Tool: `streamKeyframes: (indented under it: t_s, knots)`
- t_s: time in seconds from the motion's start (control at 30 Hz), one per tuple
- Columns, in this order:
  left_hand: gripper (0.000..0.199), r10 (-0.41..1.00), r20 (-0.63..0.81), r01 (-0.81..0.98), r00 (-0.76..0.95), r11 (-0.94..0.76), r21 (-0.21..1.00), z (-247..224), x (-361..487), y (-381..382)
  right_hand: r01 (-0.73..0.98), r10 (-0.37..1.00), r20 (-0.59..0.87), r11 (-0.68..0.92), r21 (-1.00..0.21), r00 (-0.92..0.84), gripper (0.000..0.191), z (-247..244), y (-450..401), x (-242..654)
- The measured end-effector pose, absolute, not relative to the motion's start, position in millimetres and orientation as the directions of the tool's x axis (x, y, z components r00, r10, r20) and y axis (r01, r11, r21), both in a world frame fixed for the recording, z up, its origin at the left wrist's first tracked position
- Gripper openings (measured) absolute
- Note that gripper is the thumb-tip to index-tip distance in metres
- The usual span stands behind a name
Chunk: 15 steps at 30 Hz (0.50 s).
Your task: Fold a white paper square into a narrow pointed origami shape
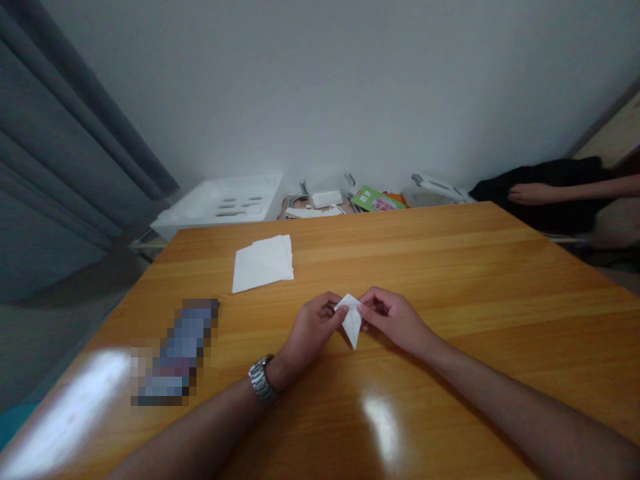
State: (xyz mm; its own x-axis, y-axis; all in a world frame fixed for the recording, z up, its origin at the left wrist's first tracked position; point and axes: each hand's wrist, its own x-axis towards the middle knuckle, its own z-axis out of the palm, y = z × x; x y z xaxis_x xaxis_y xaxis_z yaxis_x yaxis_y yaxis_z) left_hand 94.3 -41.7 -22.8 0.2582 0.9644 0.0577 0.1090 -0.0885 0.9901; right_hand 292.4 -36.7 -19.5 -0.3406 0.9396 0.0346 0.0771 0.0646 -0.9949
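Note:
A small white folded paper (353,323), kite-shaped with its long point toward me, is held just over the wooden table (430,253). My left hand (314,327), with a metal watch on its wrist, pinches the paper's left edge between thumb and fingers. On the right edge my right hand (393,316) grips it in the same way, thumb on top. Both hands' fingertips are partly hidden behind the paper. Farther back on the left lies a stack of white paper sheets (263,264).
A blurred-out, phone-like object (183,350) lies at the table's left. Beyond the far edge are a white tray (225,200), a green packet (376,199) and assorted items. Another person's hand (533,194) rests on black cloth (555,180) at the right.

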Motion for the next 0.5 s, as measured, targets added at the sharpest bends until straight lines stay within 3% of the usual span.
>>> streamKeyframes:
  t_s: [0.23,0.5]
  knots:
    - [0.026,0.956,0.143,0.026,0.256,-0.155,0.988,-26.9,95.1,-41.6,0.086,0.944,0.057,0.09,-0.992,-0.326,0.03,-18.1,-37.0,292.3]
    - [0.024,0.964,0.099,0.042,0.248,-0.112,0.993,-20.0,96.5,-44.0,0.062,0.943,0.052,0.076,-0.995,-0.327,0.026,-19.8,-38.6,290.7]
